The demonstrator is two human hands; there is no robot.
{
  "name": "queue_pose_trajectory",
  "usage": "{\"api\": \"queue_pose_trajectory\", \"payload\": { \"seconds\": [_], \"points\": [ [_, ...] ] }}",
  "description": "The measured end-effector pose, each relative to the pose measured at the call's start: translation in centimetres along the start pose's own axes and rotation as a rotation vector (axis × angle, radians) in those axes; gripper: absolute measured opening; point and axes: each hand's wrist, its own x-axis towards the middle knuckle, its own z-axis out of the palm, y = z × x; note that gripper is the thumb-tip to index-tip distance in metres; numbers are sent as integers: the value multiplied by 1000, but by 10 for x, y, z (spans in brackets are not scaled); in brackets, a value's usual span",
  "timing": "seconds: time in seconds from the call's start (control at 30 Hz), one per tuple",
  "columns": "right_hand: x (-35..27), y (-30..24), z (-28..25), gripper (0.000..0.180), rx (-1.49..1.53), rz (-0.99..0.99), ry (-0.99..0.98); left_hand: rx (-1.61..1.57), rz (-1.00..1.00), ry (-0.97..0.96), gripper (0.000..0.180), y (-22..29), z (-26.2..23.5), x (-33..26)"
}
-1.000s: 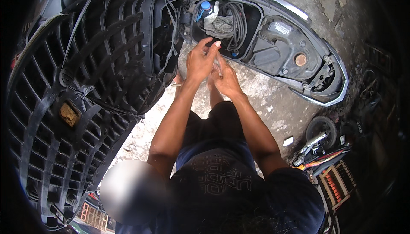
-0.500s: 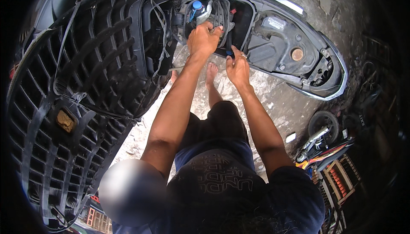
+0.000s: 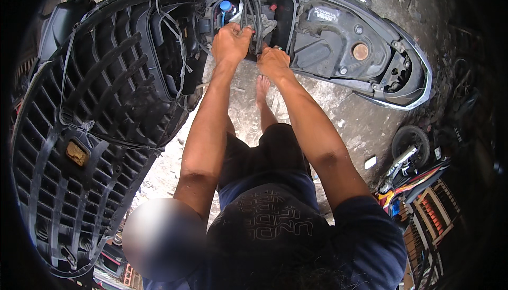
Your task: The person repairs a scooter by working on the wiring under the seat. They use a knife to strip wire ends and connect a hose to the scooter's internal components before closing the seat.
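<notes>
A coil of grey-black cable (image 3: 253,10) stands in the open storage box of a scooter, its loops rising above the rim. My left hand (image 3: 231,44) is closed on the left side of the coil, thumb and fingers pinched together. Close to its right, my right hand (image 3: 274,61) has its fingers curled at the lower end of the loops, closed on the cable; its fingertips are partly hidden. A bottle with a blue cap (image 3: 226,6) sits in the box beyond my left hand. Pale crumpled material (image 3: 269,26) lies behind the coil.
The ribbed underside of the raised scooter seat (image 3: 100,73) fills the left. Right of the box is the tank cover with a round brown cap (image 3: 360,52). My bare foot (image 3: 262,86) is on rough ground. A motorcycle wheel (image 3: 411,146) stands at the right.
My right hand has moved left to the coil, beside my left hand; the blue piece at its fingers no longer shows. The scooter and seat sit slightly further left and higher in view.
</notes>
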Motion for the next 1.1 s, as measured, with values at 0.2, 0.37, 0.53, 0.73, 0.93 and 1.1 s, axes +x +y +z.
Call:
{"api": "queue_pose_trajectory", "payload": {
  "seconds": [0.2,0.37,0.53,0.73,0.93,1.1],
  "points": [
    [-1,-3,-7,32,-86,24,-20,-1,1,-19,38,-12,3,7],
    [4,0,1,33,-102,11,1,-10,12,-29,39,-16,4,10],
    [10,9,7,40,-156,-74,-8,-34,15,-50,40,-21,3,12],
    [-6,8,-8,27,-79,-106,130,-45,77,-26,36,-29,5,17],
    [-70,18,-41,26,366,-113,335,15,95,-42,39,-14,9,5],
    [-138,29,-70,43,995,99,279,24,121,-162,38,18,45,-19]
  ]
}}
